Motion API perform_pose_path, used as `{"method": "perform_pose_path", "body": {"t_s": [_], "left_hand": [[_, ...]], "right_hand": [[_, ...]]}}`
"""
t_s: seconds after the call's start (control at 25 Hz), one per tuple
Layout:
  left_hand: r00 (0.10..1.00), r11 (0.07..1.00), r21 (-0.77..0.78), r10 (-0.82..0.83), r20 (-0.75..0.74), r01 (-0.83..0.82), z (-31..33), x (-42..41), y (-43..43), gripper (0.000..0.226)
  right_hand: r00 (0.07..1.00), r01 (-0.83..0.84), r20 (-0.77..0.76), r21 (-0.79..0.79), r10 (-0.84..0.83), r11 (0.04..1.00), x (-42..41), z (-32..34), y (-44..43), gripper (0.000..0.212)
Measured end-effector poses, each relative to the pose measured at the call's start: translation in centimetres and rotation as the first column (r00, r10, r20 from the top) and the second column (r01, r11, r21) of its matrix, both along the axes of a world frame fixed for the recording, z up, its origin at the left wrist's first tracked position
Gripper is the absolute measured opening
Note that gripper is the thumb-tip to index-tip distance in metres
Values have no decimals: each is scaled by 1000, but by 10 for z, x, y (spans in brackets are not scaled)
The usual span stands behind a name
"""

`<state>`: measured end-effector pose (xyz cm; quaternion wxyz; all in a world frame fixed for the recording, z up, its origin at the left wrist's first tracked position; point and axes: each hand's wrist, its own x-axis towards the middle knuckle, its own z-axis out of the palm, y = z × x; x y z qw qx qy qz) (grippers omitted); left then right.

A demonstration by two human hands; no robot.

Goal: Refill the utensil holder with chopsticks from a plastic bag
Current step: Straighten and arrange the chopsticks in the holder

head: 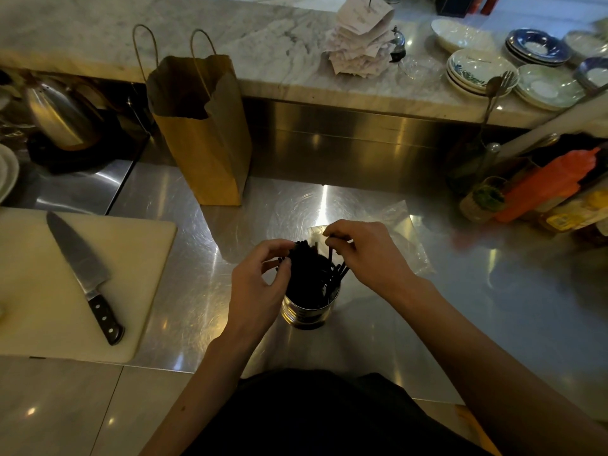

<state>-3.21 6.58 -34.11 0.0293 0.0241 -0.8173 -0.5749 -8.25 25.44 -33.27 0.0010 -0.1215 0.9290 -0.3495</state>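
Chopsticks [309,268], slim black sticks, stand bundled in one ribbed cylindrical metal utensil holder [309,311], with their upper ends fanning above its rim. Left hand [260,284]: fingers and thumb curl round the left side of the bundle. Right hand [365,255]: fingertips pinch the upper ends of a few sticks. The holder stands directly below both sets of fingers on a brushed steel counter [362,340], with bare steel on all sides. One flat clear plastic bag [406,225] lies beyond the right fingers. One white cutting board [39,307], bearing one black-handled steel knife [84,268], lies well left of the left fingers. One brown paper bag [204,133] stands beyond them. The sticks are too dark to count.
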Motion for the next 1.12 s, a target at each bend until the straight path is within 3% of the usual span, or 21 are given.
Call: {"method": "perform_pose_path", "body": {"t_s": [0.24, 0.36, 0.68, 0.92, 1.12], "left_hand": [[1000, 1000, -11, -7, -1, 7, -1, 0, -1, 25], [1000, 1000, 3, -9, -4, 9, -2, 1, -1, 26], [1000, 1000, 9, 14, 12, -14, -4, 3, -2, 26], [1000, 1000, -7, 22, 13, -21, -4, 3, -4, 28], [1000, 1000, -5, 8, 20, -8, -4, 3, -3, 27]], "right_hand": [[986, -147, 93, 67, 141, 987, 6, -10, -5, 19], [984, -136, 131, 87, 124, 987, 6, -13, -14, 20], [997, -79, 11, 236, 78, 968, 1, -17, -30, 28], [996, 20, -85, 229, -1, 973, 0, -22, -27, 22], [1000, 15, -8, 139, -14, 990, -1, -24, -23, 16]]}}
